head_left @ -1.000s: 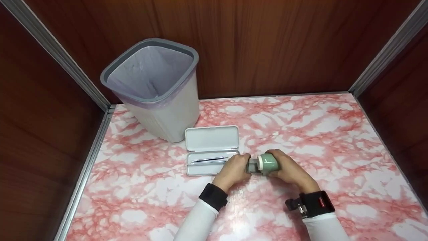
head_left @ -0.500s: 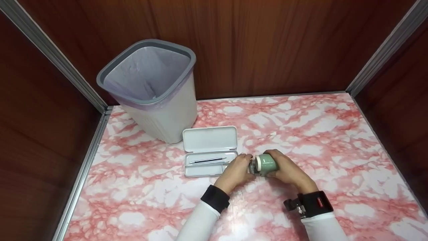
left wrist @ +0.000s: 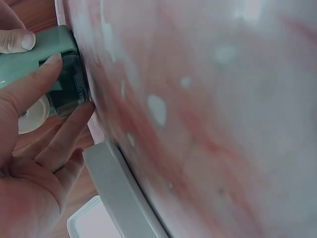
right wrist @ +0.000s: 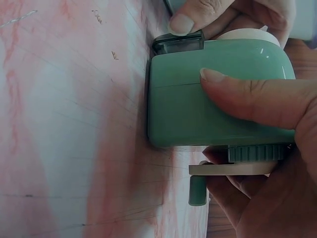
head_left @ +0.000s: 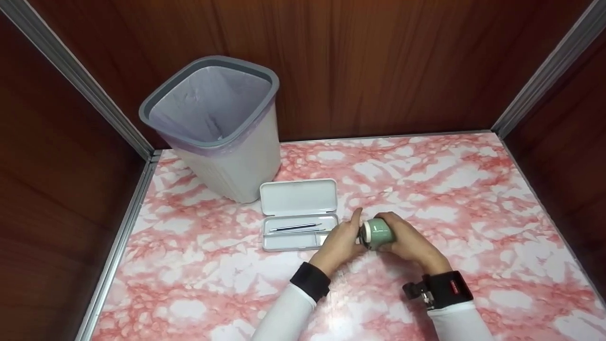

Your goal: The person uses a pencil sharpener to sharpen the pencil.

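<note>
A green crank pencil sharpener (head_left: 380, 233) with a cream ring rests on the table, its cream crank arm (right wrist: 218, 170) and green knob showing in the right wrist view. My right hand (head_left: 413, 239) grips the body from the right, thumb along one face and fingers round the crank side. Opposite it, my left hand (head_left: 338, 240) is at the dark see-through shavings drawer (left wrist: 70, 91), which sticks out only a little. Its thumb presses the drawer's front edge, one finger touches the far side, and the index finger points up in the head view.
An open white pencil case (head_left: 289, 244) lies just left of my left hand, holding a few thin pencils (head_left: 296, 228). Behind it stands a trash bin (head_left: 246, 161) with a grey rim and a bag liner. Brown panels (head_left: 378, 66) wall in the marbled table (head_left: 199, 284).
My left hand has moved right, and the drawer has slid into the sharpener. Its fingers have loosened from the drawer and the index finger has lifted. My right hand keeps its grip.
</note>
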The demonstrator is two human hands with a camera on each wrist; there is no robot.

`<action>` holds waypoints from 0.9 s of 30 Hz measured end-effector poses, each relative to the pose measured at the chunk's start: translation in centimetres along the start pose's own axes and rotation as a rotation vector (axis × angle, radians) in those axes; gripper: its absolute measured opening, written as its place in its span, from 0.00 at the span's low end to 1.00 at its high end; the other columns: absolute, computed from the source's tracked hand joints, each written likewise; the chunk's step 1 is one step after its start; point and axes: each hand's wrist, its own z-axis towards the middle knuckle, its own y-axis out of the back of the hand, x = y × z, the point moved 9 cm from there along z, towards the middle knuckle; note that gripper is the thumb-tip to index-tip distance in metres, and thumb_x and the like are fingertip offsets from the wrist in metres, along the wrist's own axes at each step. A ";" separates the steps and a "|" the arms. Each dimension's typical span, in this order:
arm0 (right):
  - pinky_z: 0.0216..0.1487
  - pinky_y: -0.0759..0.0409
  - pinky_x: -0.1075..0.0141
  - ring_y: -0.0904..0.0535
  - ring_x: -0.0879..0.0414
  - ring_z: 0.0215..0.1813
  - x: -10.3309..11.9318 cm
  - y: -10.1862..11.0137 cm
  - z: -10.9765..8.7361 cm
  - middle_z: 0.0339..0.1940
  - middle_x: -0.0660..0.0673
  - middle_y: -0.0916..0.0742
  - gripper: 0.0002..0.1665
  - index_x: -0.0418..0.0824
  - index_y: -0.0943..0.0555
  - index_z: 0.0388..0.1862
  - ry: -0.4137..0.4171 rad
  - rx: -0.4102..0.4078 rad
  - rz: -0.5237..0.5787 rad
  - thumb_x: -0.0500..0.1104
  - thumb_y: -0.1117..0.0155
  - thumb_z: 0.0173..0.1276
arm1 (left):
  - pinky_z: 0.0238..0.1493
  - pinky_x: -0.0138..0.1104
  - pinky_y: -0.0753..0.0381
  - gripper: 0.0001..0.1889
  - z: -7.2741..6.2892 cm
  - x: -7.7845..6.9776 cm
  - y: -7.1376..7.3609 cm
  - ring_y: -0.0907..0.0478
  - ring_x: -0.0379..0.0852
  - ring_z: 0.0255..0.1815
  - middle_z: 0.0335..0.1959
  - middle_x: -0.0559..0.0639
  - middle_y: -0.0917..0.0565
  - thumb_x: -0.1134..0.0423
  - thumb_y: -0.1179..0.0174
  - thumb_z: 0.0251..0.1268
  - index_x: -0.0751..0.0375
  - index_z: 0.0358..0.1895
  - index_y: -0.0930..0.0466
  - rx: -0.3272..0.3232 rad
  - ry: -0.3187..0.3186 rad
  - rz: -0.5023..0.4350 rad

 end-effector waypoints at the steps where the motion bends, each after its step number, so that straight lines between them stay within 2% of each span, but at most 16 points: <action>1: 0.58 0.29 0.44 0.24 0.43 0.54 0.0 0.0 0.0 0.53 0.42 0.20 0.41 0.40 0.27 0.60 -0.003 0.000 0.000 0.28 0.24 0.45 | 0.42 0.35 0.20 0.52 0.1 -0.1 0.0 0.18 0.47 0.37 0.39 0.55 0.16 0.62 0.24 0.45 0.64 0.73 0.47 -0.002 -0.002 0.002; 10: 0.57 0.29 0.48 0.24 0.45 0.53 0.2 0.1 -0.2 0.53 0.42 0.20 0.40 0.38 0.27 0.59 0.029 -0.019 -0.011 0.27 0.24 0.44 | 0.40 0.36 0.21 0.51 0.6 -1.3 -0.5 0.18 0.48 0.36 0.36 0.54 0.16 0.61 0.24 0.45 0.67 0.72 0.46 0.003 -0.063 0.117; 16: 0.58 0.30 0.48 0.24 0.45 0.54 0.1 0.2 -0.2 0.53 0.42 0.20 0.40 0.38 0.27 0.59 0.029 -0.022 -0.018 0.27 0.24 0.44 | 0.48 0.35 0.22 0.50 0.4 -1.4 -0.6 0.18 0.48 0.44 0.46 0.56 0.17 0.59 0.24 0.47 0.66 0.72 0.45 0.014 -0.063 0.112; 19: 0.59 0.30 0.46 0.24 0.43 0.55 0.1 0.3 -0.2 0.53 0.41 0.20 0.40 0.37 0.27 0.60 0.024 -0.023 -0.022 0.27 0.25 0.44 | 0.56 0.34 0.26 0.46 0.3 -1.9 -0.1 0.22 0.49 0.52 0.53 0.56 0.21 0.57 0.24 0.47 0.66 0.69 0.39 -0.033 -0.087 0.158; 21: 0.59 0.31 0.45 0.24 0.42 0.55 0.0 0.3 -0.2 0.54 0.41 0.20 0.41 0.37 0.27 0.60 0.020 -0.023 -0.027 0.26 0.25 0.44 | 0.61 0.34 0.31 0.43 0.2 -2.6 0.4 0.25 0.48 0.56 0.56 0.54 0.23 0.55 0.24 0.46 0.65 0.66 0.34 -0.089 -0.136 0.221; 24: 0.60 0.32 0.46 0.25 0.42 0.57 0.1 0.3 -0.2 0.55 0.40 0.21 0.41 0.37 0.28 0.61 0.012 -0.022 -0.034 0.26 0.25 0.44 | 0.64 0.34 0.35 0.37 -0.1 -3.8 0.9 0.26 0.46 0.56 0.53 0.50 0.23 0.54 0.24 0.43 0.63 0.59 0.29 -0.174 -0.224 0.337; 27: 0.61 0.32 0.47 0.26 0.43 0.57 0.3 0.3 -0.1 0.56 0.40 0.21 0.41 0.37 0.28 0.61 0.021 -0.018 -0.053 0.27 0.25 0.45 | 0.63 0.35 0.34 0.35 -0.3 -4.5 1.2 0.25 0.45 0.53 0.49 0.48 0.22 0.53 0.23 0.42 0.61 0.55 0.26 -0.219 -0.266 0.428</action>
